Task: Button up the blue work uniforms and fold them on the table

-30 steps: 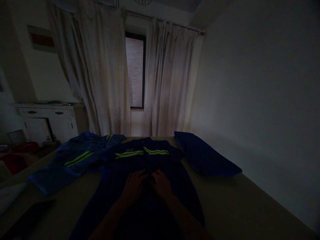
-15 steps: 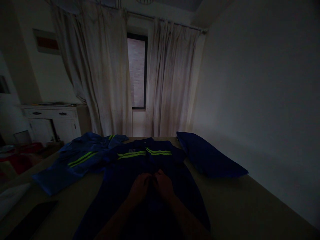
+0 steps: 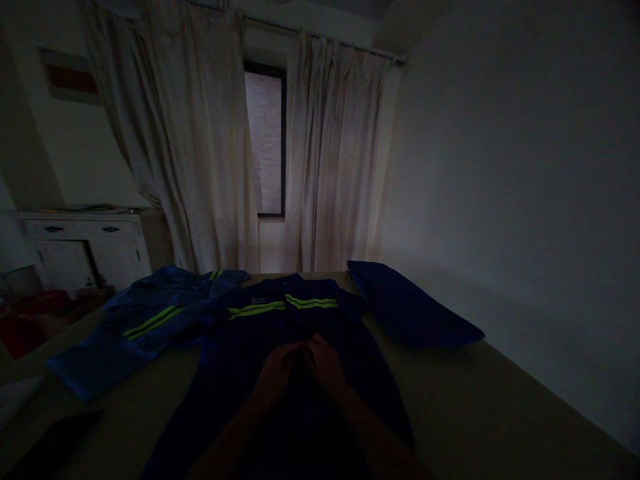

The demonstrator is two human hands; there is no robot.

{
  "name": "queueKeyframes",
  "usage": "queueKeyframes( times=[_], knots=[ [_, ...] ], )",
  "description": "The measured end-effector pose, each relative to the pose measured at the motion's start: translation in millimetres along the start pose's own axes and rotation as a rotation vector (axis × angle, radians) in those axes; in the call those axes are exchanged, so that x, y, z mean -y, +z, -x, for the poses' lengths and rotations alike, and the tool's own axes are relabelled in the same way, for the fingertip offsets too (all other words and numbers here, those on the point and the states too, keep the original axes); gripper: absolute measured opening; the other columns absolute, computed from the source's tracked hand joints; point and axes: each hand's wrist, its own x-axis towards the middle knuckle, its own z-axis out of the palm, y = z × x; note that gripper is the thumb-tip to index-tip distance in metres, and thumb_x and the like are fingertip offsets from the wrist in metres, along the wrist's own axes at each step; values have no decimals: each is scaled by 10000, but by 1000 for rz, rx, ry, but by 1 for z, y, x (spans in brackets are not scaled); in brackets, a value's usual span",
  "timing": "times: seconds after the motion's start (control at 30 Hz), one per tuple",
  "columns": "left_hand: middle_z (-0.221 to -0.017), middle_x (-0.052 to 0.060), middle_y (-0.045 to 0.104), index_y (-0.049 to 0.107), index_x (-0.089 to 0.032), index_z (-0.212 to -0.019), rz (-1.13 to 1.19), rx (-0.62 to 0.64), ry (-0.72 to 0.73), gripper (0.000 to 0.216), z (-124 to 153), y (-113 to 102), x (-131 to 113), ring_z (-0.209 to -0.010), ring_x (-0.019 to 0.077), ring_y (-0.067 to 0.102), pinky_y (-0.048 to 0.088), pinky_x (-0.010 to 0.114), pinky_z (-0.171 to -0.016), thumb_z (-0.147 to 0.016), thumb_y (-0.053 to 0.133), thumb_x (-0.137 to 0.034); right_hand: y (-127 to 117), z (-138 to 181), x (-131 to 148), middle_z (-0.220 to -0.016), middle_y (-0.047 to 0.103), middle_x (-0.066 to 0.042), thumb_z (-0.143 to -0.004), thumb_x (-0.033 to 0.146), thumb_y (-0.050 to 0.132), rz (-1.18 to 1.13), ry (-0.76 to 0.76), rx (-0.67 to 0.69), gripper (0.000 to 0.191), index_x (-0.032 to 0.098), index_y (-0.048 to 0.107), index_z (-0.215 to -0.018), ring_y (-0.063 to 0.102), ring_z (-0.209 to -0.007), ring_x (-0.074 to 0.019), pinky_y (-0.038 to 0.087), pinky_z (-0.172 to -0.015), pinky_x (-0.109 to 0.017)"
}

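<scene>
A dark blue work shirt point(image 3: 240, 353) with yellow-green stripes across the chest lies spread out before me, its collar at the far end. Over the middle of its front, my left hand point(image 3: 277, 370) and my right hand point(image 3: 324, 365) meet with fingertips almost touching. Both have bent fingers, closed on the shirt's front edge. Darkness hides the exact bit of cloth, and any button, between the fingers.
On the left lies a lighter blue striped garment point(image 3: 120, 347). A dark flat object point(image 3: 55, 440) is at the near left, a dark blue pillow-like bundle point(image 3: 410, 310) at the right. Behind stand curtains point(image 3: 205, 153) and a white cabinet point(image 3: 95, 233); a wall point(image 3: 500, 200) rises on the right.
The view has turned slightly right, so everything sits a little further left. Both hands stay together on the shirt front, with little visible movement of the fingers.
</scene>
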Motion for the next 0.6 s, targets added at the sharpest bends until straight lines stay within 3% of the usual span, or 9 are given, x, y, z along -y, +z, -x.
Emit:
queueKeyframes(
  times=[0.17, 0.3, 0.4, 0.47, 0.53, 0.6],
  knots=[
    [-1278, 49, 729, 717, -218, -1232, 115, 69, 31, 458, -1, -3, -5, -1221, 208, 657, 472, 414, -1129, -882, 422, -238, -1, 0, -2, -982, 650, -33, -1013, 331, 547, -39, 69, -53, 197, 217, 667, -908, 647, -877, -163, 455, -766, -252],
    [-1345, 54, 691, 668, -204, -1307, 216, 41, -3, 520, -4, -11, -10, -1275, 233, 625, 467, 434, -1138, -822, 485, -242, -15, 2, -1, -1009, 650, -41, -917, 259, 661, -138, 81, -108, 50, 217, 665, -943, 638, -929, -183, 473, -833, -277],
    [-1421, 90, 631, 613, -163, -1368, 310, 24, -40, 635, -6, -15, -13, -1344, 256, 568, 434, 439, -1165, -744, 536, -252, -37, 10, 7, -1175, 629, -60, -845, 158, 686, -194, -80, -128, 170, 228, 683, -1001, 598, -1117, -206, 440, -982, -322],
    [-1471, 110, 583, 566, -147, -1411, 422, 28, -77, 696, -6, -16, -14, -1375, 267, 535, 423, 435, -1171, -725, 555, -267, -51, 17, 14, -1243, 629, -43, -864, 180, 676, -238, -246, -52, 194, 253, 692, -1043, 573, -1189, -202, 393, -1052, -336],
    [-1502, 136, 547, 507, -146, -1459, 540, 28, -148, 736, -5, -17, -17, -1370, 290, 537, 456, 442, -1137, -745, 592, -305, -59, 23, 20, -1180, 678, -14, -915, 275, 660, -272, -365, 84, 159, 271, 692, -1070, 605, -1135, -186, 389, -1042, -318],
    [-1518, 153, 526, 472, -164, -1483, 623, 24, -225, 752, -4, -17, -20, -1339, 312, 563, 505, 447, -1074, -779, 633, -374, -61, 26, 22, -1037, 718, -1, -941, 390, 647, -254, -382, 161, 163, 260, 697, -1025, 636, -1018, -184, 411, -974, -301]
  ],
)
